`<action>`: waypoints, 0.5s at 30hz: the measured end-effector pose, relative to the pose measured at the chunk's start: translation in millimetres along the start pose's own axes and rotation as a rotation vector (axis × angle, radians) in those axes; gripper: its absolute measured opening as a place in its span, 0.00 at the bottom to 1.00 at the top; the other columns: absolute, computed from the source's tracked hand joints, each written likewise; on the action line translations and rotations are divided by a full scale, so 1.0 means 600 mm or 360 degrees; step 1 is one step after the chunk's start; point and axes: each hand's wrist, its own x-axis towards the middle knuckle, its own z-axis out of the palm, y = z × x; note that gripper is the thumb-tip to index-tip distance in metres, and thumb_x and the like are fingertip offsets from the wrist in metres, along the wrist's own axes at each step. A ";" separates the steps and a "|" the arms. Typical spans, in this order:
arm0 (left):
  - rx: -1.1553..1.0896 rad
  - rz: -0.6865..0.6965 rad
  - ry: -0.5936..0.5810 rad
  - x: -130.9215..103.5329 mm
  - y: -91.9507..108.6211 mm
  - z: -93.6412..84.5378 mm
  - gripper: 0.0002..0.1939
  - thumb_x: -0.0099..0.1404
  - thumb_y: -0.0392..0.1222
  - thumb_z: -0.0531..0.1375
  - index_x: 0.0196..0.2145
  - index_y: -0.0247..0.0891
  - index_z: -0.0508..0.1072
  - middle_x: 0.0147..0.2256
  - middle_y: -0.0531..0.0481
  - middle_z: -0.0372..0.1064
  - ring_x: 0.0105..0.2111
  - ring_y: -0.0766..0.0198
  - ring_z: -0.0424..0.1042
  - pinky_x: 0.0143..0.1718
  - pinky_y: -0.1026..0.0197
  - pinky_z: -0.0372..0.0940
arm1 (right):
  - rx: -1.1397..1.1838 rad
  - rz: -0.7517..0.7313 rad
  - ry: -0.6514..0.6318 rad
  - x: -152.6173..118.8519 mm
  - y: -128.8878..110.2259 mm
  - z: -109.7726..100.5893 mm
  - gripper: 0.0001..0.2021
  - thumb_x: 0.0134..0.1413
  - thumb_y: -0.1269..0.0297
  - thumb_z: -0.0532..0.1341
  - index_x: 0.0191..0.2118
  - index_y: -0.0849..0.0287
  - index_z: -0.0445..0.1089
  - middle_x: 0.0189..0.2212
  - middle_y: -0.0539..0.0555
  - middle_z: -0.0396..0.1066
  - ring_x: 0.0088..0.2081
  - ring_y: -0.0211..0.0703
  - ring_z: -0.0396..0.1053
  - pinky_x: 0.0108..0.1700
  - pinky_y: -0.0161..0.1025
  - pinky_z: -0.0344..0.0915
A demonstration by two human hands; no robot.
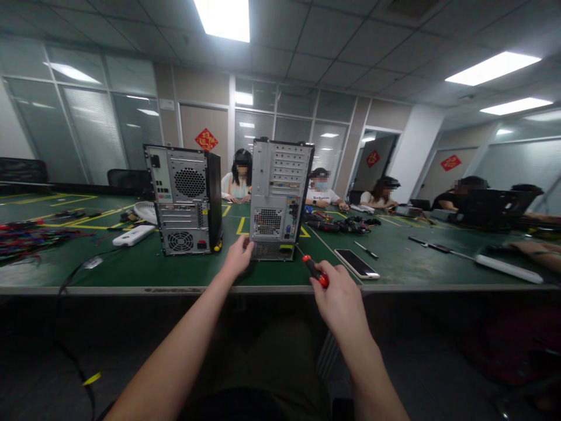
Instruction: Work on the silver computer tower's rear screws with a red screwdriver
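Two computer towers stand upright on the green table, their backs facing me. My left hand (239, 256) is at the lower left edge of the right tower (280, 193), its fingers against the case and partly hidden. In my right hand (339, 295) is a red and black screwdriver (314, 271), gripped by the handle. Its thin shaft points up and left toward the tower's lower right corner; whether the tip touches is too small to tell. The other tower (184, 202) stands to the left, apart from both hands.
A phone (357, 264) and a thin tool (366, 250) lie right of my right hand. Power strips (134, 235) (508, 269) lie on both sides. Cable piles (35, 242) (342, 224) are left and behind. Several people sit across the green table (272, 280).
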 end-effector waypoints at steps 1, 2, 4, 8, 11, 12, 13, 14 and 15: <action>0.0008 -0.0005 -0.0002 0.000 0.000 0.000 0.10 0.69 0.43 0.56 0.44 0.40 0.73 0.41 0.45 0.77 0.42 0.57 0.75 0.47 0.56 0.68 | -0.0021 0.0010 -0.0019 -0.001 0.000 0.000 0.09 0.62 0.68 0.63 0.48 0.56 0.73 0.42 0.55 0.69 0.37 0.45 0.71 0.36 0.38 0.59; 0.0015 -0.0008 -0.0003 0.000 -0.001 0.000 0.10 0.69 0.43 0.56 0.44 0.40 0.73 0.41 0.45 0.77 0.42 0.57 0.75 0.47 0.56 0.67 | -0.0036 0.0022 -0.0034 -0.001 -0.001 0.000 0.10 0.62 0.69 0.63 0.48 0.55 0.73 0.43 0.55 0.67 0.36 0.44 0.70 0.36 0.37 0.59; 0.0018 -0.0007 -0.0008 0.001 -0.002 0.000 0.10 0.70 0.44 0.56 0.44 0.40 0.73 0.42 0.45 0.77 0.42 0.57 0.75 0.47 0.56 0.68 | -0.0039 0.0035 -0.0045 -0.002 0.000 -0.001 0.10 0.61 0.70 0.63 0.48 0.55 0.73 0.43 0.55 0.66 0.35 0.43 0.70 0.35 0.37 0.59; 0.0002 0.0004 -0.0019 0.001 -0.005 0.001 0.11 0.70 0.44 0.55 0.45 0.40 0.73 0.43 0.45 0.77 0.43 0.57 0.75 0.47 0.57 0.68 | 0.0041 0.0000 -0.0016 -0.001 0.002 -0.001 0.10 0.63 0.68 0.63 0.49 0.56 0.73 0.44 0.56 0.68 0.38 0.45 0.71 0.39 0.38 0.61; 0.0010 0.0003 -0.0018 0.002 -0.005 0.001 0.11 0.70 0.44 0.55 0.45 0.40 0.73 0.43 0.45 0.78 0.43 0.57 0.75 0.47 0.56 0.68 | 0.0101 -0.0019 0.0005 0.002 0.002 0.000 0.10 0.66 0.65 0.61 0.50 0.58 0.72 0.43 0.58 0.72 0.40 0.48 0.73 0.41 0.39 0.62; 0.0017 0.0000 -0.0019 0.002 -0.004 0.001 0.10 0.70 0.43 0.55 0.45 0.40 0.73 0.42 0.44 0.78 0.43 0.57 0.75 0.47 0.56 0.68 | 0.0110 0.0012 -0.0002 0.003 0.001 0.000 0.10 0.67 0.63 0.60 0.49 0.59 0.72 0.42 0.58 0.74 0.40 0.48 0.73 0.41 0.39 0.62; 0.0027 -0.0005 -0.0018 0.002 -0.004 0.001 0.10 0.70 0.43 0.55 0.45 0.40 0.73 0.42 0.45 0.78 0.42 0.57 0.75 0.47 0.56 0.68 | 0.0118 0.0068 -0.0020 0.005 -0.001 -0.001 0.10 0.69 0.62 0.58 0.48 0.60 0.72 0.40 0.59 0.75 0.39 0.48 0.74 0.40 0.39 0.62; 0.0036 -0.0010 -0.0017 0.003 -0.003 0.001 0.10 0.69 0.43 0.55 0.44 0.40 0.73 0.42 0.45 0.78 0.42 0.57 0.75 0.47 0.56 0.68 | 0.0127 0.0141 -0.0046 0.008 -0.003 -0.002 0.11 0.70 0.60 0.56 0.47 0.60 0.72 0.37 0.58 0.76 0.37 0.48 0.75 0.39 0.39 0.61; 0.0040 -0.0012 -0.0018 0.003 -0.002 0.000 0.09 0.69 0.43 0.55 0.44 0.40 0.72 0.41 0.45 0.78 0.42 0.57 0.75 0.48 0.56 0.68 | 0.0142 0.0215 -0.0078 0.010 -0.004 -0.004 0.13 0.71 0.59 0.54 0.47 0.60 0.72 0.33 0.57 0.76 0.35 0.48 0.75 0.38 0.38 0.61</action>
